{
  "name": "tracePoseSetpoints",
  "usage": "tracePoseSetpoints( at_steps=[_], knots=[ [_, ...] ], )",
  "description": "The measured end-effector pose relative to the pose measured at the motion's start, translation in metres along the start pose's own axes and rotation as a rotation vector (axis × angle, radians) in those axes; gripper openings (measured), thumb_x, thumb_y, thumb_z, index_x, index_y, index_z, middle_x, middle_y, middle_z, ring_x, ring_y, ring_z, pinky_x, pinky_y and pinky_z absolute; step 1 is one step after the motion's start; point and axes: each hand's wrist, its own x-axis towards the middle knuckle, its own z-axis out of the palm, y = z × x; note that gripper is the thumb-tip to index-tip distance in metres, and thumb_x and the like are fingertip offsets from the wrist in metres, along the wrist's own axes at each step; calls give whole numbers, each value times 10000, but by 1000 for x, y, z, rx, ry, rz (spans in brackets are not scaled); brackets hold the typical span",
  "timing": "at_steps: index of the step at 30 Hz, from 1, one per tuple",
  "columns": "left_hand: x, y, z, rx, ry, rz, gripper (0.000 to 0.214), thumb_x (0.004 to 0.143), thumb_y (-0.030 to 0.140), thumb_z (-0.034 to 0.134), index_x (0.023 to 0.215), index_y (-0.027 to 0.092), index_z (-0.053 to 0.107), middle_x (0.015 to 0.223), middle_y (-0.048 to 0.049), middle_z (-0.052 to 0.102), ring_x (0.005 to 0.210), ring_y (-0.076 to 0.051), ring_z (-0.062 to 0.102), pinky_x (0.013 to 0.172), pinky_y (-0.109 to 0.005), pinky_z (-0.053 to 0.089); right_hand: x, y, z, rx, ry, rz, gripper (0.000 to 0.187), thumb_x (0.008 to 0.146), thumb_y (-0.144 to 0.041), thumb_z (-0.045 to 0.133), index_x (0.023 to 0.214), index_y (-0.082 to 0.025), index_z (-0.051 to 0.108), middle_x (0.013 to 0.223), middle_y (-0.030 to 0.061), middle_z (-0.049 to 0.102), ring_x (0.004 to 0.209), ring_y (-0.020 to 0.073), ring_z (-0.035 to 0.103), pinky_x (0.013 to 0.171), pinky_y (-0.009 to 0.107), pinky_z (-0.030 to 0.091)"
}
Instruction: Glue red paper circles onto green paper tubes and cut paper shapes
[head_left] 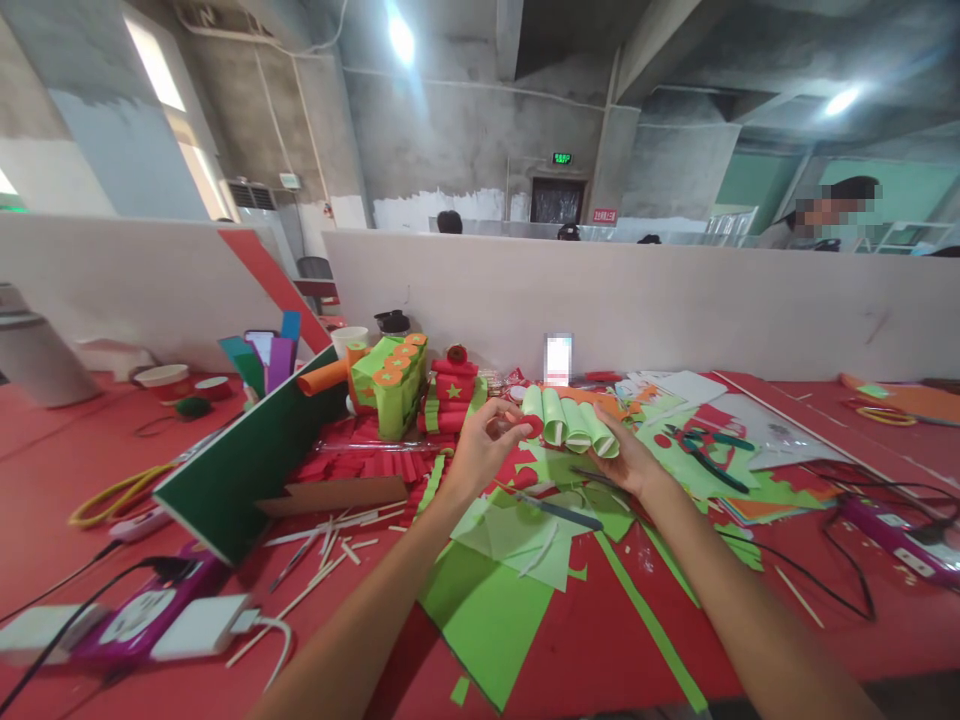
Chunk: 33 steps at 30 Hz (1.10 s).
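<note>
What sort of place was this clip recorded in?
Probably a craft workroom in a roughly finished building. Light-green rolled-paper tubes are held over a flat red tabletop strewn with cut light-green paper sheets, and a rough grey concrete wall rises beyond a long white upright partition.

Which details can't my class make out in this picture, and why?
In the head view:
Bare right hand: some fingertips hidden by light-green rolled-paper tubes.
Upright rectangular white-lit screen: any writing lost in glare and pixelation.
Pale-grey cylinder: cut off by left edge.
</note>
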Motion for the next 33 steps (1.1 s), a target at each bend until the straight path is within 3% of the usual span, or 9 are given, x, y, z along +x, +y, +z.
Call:
tracePoseSetpoints(
  at_steps=[3, 8, 16, 22, 25, 28, 33],
  knots=[
    [-1, -1, -1, 46, 11, 19, 195, 774, 318, 732, 877, 185, 632, 809, -4, 625, 674, -118, 595, 614, -228, 460, -1, -3, 3, 38, -26, 76, 291, 884, -464, 604, 1002, -205, 668, 927, 71, 750, 849, 244, 728, 685, 372, 641],
    [-1, -3, -2, 120, 44, 105, 244, 788, 315, 719, 1003, 204, 686, 915, -32, 651, 732, -138, 618, 664, -249, 498, -3, -6, 6, 22, -53, 86, 320, 871, -481, 608, 1010, -198, 659, 905, 75, 749, 809, 246, 731, 631, 380, 638],
    [0, -3, -4, 175, 19, 224, 167, 824, 271, 683, 977, 225, 730, 999, -46, 620, 738, -128, 596, 678, -253, 501, -3, -4, 7, 21, -6, 81, 323, 867, -494, 610, 1000, -206, 669, 909, 70, 755, 819, 246, 732, 648, 378, 638],
    [-1, -2, -5, 199, 49, 204, 91, 811, 286, 688, 834, 198, 684, 870, -25, 619, 743, -141, 580, 685, -252, 475, 3, 3, 3, 13, -28, 75, 345, 874, -498, 602, 1028, -195, 660, 935, 74, 758, 838, 251, 734, 678, 385, 636],
    [2, 0, -8, 149, 55, 134, 144, 821, 323, 677, 828, 186, 633, 766, -1, 603, 676, -127, 554, 636, -238, 448, 7, 6, -5, 44, 49, 64, 298, 856, -451, 644, 1015, -199, 657, 911, 69, 761, 817, 244, 735, 674, 362, 638],
    [6, 0, -16, 131, -42, 41, 205, 821, 372, 674, 824, 182, 596, 673, 26, 567, 606, -111, 515, 573, -216, 407, 11, 8, -15, 88, 165, 44, 234, 822, -370, 697, 991, -213, 655, 933, 57, 762, 836, 232, 728, 665, 330, 638],
    [8, -8, -28, 254, -457, -117, 288, 794, 461, 680, 773, 179, 620, 654, 13, 590, 567, -115, 509, 519, -213, 387, 18, 9, -30, 23, 189, -24, 332, 773, -334, 760, 1068, -273, 620, 1065, -1, 740, 920, 217, 714, 735, 344, 630]
  ],
)
